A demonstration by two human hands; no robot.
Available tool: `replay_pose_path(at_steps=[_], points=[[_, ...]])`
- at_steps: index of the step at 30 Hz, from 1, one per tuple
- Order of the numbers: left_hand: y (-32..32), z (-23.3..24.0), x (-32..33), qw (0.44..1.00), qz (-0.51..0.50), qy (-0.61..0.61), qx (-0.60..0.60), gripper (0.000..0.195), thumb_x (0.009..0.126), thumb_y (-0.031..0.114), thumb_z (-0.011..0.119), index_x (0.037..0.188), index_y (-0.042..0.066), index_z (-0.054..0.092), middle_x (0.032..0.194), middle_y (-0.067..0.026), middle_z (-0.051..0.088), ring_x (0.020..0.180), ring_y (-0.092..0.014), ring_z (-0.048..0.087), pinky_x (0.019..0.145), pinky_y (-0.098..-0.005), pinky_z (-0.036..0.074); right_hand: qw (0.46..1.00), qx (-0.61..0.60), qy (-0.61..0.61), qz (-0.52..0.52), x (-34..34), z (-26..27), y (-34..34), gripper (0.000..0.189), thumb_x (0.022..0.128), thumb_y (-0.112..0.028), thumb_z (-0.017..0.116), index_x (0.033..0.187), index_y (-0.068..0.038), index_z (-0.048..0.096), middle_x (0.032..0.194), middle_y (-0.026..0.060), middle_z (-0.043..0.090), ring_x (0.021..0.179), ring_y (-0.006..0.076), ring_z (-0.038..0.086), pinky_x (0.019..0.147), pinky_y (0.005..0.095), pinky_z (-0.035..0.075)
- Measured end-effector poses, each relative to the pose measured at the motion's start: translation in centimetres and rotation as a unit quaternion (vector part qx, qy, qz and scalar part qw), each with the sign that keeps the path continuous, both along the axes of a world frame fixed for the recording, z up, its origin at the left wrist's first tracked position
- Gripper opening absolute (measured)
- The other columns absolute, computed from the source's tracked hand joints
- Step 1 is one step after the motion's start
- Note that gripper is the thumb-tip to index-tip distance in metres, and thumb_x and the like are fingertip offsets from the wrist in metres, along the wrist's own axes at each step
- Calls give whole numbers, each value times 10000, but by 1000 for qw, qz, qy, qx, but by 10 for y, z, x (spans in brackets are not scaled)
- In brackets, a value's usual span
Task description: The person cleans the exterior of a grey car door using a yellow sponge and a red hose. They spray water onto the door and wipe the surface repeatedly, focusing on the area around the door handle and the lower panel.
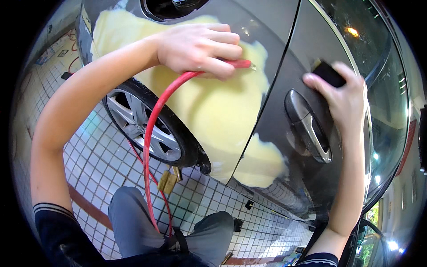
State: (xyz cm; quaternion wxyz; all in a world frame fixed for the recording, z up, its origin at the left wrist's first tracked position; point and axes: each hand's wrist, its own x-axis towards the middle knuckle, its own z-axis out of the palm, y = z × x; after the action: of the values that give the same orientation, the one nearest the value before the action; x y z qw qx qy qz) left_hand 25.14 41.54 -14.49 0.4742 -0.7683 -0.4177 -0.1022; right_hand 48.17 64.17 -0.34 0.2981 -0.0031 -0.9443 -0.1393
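My left hand (pixel 200 50) is closed around a red air hose (pixel 155 116) near its end, where a red tip with a small metal nozzle pokes out past the fingers. It is close over a broad patch of pale yellow body filler (pixel 213 116) on the grey rear quarter panel. My right hand (pixel 347 90) grips a dark sanding block (pixel 328 73) against the grey car door (pixel 267 123), above the door handle (pixel 308 126). That hand is slightly blurred. More yellow filler (pixel 263 163) covers the lower rear part of the door.
Below the panel is the rear wheel (pixel 143 123). The hose loops down past my knees to the tiled floor (pixel 96 157). Brownish blocks (pixel 167 182) lie on the tiles by the tyre. A round opening (pixel 173 8) shows at the top, and the side window (pixel 377 36) is at the right.
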Motion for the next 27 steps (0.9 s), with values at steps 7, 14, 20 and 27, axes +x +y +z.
replay_pose_path(at_steps=[7, 14, 20, 27], points=[[-8, 1, -5, 1000, 14, -7, -10, 185, 827, 259, 678, 937, 120, 625, 907, -48, 519, 872, -254, 563, 762, -383, 452, 998, 27, 47, 24, -14, -9, -4, 533, 769, -586, 835, 1001, -110, 776, 862, 112, 764, 802, 330, 747, 743, 432, 581], [3, 0, 1, 1000, 4, -15, 4, 205, 830, 265, 715, 934, 118, 620, 919, -47, 528, 875, -248, 565, 755, -380, 457, 995, 64, 65, 38, -47, -6, -29, 562, 783, -594, 819, 1011, -84, 762, 866, 146, 760, 830, 336, 746, 737, 440, 574], [-7, -2, -4, 1000, 9, -21, -10, 240, 818, 281, 733, 957, 117, 627, 910, -47, 518, 861, -252, 556, 757, -385, 457, 1000, -5, -7, -8, 11, -5, 8, 606, 747, -629, 830, 983, -75, 758, 839, 122, 752, 789, 293, 747, 727, 421, 569], [-2, 3, 4, 999, 33, -34, -15, 230, 790, 220, 709, 989, 139, 629, 923, -53, 505, 879, -266, 536, 752, -368, 440, 988, 134, 58, 51, -22, -5, -1, 631, 792, -670, 756, 1007, -77, 741, 952, 136, 757, 873, 361, 734, 755, 463, 578]])
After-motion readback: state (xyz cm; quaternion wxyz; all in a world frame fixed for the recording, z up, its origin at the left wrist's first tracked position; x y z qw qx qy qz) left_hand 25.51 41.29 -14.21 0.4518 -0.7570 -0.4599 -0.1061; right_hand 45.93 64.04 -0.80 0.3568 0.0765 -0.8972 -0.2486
